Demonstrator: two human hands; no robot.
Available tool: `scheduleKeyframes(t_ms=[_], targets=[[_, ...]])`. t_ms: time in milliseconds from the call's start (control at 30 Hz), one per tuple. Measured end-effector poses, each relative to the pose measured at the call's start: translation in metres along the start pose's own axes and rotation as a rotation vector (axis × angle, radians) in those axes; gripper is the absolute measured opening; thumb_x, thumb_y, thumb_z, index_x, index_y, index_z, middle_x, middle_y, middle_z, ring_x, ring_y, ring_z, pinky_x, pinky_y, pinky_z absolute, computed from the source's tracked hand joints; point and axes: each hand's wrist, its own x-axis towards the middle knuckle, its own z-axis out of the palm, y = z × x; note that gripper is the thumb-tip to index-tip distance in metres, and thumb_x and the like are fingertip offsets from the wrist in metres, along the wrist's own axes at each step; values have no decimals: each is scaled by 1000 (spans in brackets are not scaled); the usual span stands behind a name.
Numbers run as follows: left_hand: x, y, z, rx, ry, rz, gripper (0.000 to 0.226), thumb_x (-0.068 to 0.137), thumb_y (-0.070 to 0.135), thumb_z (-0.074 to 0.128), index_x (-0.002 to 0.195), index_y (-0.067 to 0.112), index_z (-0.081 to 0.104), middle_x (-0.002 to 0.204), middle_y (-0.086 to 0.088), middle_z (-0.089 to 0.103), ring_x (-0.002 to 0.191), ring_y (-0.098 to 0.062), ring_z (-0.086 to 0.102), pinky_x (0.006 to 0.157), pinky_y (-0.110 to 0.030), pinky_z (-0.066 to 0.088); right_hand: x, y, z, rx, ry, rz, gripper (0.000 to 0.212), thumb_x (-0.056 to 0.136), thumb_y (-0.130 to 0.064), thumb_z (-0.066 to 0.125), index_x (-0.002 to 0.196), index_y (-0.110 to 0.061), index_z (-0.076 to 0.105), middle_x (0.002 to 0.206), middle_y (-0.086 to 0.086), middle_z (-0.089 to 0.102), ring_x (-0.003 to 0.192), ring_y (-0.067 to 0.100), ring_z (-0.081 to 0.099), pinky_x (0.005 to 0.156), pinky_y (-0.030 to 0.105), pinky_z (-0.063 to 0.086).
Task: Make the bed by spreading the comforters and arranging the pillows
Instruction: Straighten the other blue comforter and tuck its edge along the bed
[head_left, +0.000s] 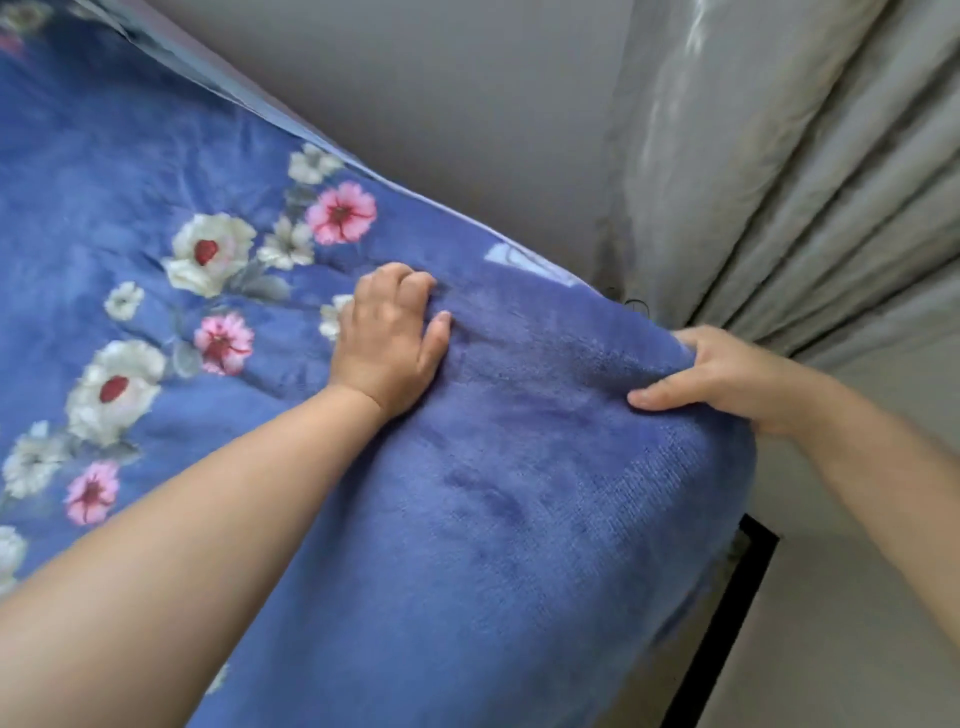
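A blue fleece comforter (467, 519) with white and pink flowers covers the bed and hangs over its corner. My left hand (389, 338) presses down on top of it near the flower print, fingers curled into the fabric. At the bed's corner my right hand (727, 379) grips the comforter's edge, thumb on top and fingers hidden under the fold. No pillows are in view.
A grey wall (441, 104) runs along the far side of the bed. Grey curtains (805, 182) hang at the right, close to the bed corner. A dark bed frame rail (727, 623) shows below the comforter, with pale floor (841, 649) beside it.
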Motion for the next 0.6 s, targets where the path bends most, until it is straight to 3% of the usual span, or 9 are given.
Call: scheduleKeyframes(t_ms=[67, 167, 233, 333, 400, 500, 600], targets=[[-5, 9, 10, 50, -267, -52, 71, 77, 48, 20, 117, 0, 54, 120, -25, 54, 112, -41, 50, 97, -46, 39, 14, 34, -3, -80, 46, 129, 16, 71, -2, 73, 73, -17, 67, 76, -4, 72, 59, -3, 65, 63, 10, 51], [-22, 8, 37, 235, -542, -62, 48, 92, 39, 36, 128, 7, 45, 133, -15, 44, 124, -33, 42, 101, -42, 35, 48, 93, 1, -292, 165, 275, 16, 81, -1, 65, 92, -13, 66, 110, 14, 67, 82, 12, 63, 70, 17, 45], [-37, -7, 53, 281, -612, -46, 44, 95, 35, 39, 131, 10, 41, 139, -12, 40, 130, -30, 37, 101, -41, 37, 76, 126, 15, -603, 220, 357, 34, 86, -11, 62, 117, -1, 54, 128, 20, 57, 109, 24, 57, 84, 27, 45], [-48, -40, 60, 292, -658, -108, 50, 94, 32, 41, 137, 7, 35, 143, -14, 36, 132, -31, 34, 103, -42, 37, 96, 143, 46, -995, 267, 561, 39, 91, -12, 43, 128, -2, 36, 140, 20, 40, 131, 32, 37, 107, 43, 34], [-51, -67, 64, 229, -632, -206, 46, 93, 27, 44, 131, 2, 40, 137, -18, 40, 129, -33, 36, 105, -43, 36, 109, 136, 66, -1089, 385, 618, 43, 89, -8, 36, 132, -4, 33, 143, 16, 35, 136, 31, 27, 110, 48, 26], [-53, -108, 68, 169, -533, -288, 46, 93, 21, 45, 133, 0, 40, 143, -18, 38, 135, -32, 32, 112, -42, 27, 143, 110, 102, -1118, 538, 390, 42, 86, -7, 42, 128, -1, 38, 136, 18, 42, 129, 33, 34, 105, 46, 30], [-51, -141, 68, 172, -464, -352, 54, 95, 20, 41, 145, 5, 27, 156, -13, 23, 145, -31, 16, 119, -41, 15, 186, 76, 146, -1115, 513, 103, 46, 85, -10, 41, 131, -6, 37, 141, 16, 38, 135, 31, 29, 108, 47, 26]])
